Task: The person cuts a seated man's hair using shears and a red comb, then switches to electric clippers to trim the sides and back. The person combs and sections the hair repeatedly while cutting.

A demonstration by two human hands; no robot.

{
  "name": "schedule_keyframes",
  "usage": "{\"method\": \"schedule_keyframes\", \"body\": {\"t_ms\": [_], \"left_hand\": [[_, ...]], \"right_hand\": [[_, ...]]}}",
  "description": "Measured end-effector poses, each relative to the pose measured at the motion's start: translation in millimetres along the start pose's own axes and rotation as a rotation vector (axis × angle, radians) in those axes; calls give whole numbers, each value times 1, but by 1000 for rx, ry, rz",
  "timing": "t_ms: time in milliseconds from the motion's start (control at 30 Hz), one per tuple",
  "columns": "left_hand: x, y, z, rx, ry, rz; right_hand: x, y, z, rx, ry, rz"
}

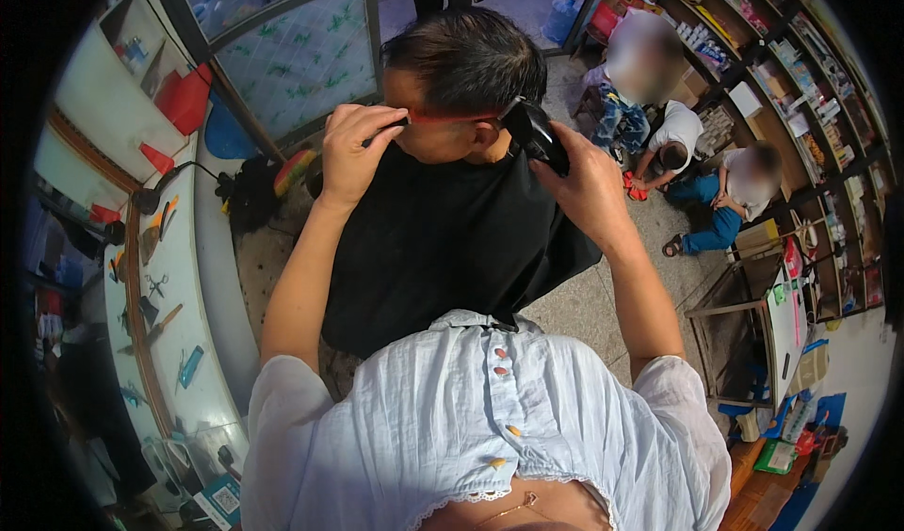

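Note:
A seated person with short dark hair is in front of me, draped in a black cape. My left hand pinches a slim dark comb at the front side of the head. From it a reddish strip runs along the hair above the ear; I cannot tell if it is part of the comb. My right hand grips a black hair clipper, its head against the hair behind the ear.
On the left, a white counter below a mirror holds scissors and a teal tool. Several people sit at the right by stocked shelves. A framed table stands nearer. Glass doors are ahead.

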State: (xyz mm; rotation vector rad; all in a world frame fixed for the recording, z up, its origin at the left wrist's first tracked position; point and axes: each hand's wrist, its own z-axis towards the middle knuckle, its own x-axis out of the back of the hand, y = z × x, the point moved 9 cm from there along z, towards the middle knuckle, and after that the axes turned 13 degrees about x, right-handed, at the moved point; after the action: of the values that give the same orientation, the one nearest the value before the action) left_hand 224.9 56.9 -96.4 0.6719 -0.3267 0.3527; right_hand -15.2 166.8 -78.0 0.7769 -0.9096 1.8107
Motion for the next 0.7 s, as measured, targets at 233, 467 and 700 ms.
{"method": "schedule_keyframes", "body": {"t_ms": [233, 467, 700], "left_hand": [[10, 10, 1, -106, 86, 57], [8, 15, -4, -104, 72, 54], [-17, -30, -20, 170, -240, -155]], "right_hand": [[-4, -21, 8, 63, -8, -126], [-17, -49, 19, 120, -56, -94], [-8, -34, 8, 12, -124, 172]]}}
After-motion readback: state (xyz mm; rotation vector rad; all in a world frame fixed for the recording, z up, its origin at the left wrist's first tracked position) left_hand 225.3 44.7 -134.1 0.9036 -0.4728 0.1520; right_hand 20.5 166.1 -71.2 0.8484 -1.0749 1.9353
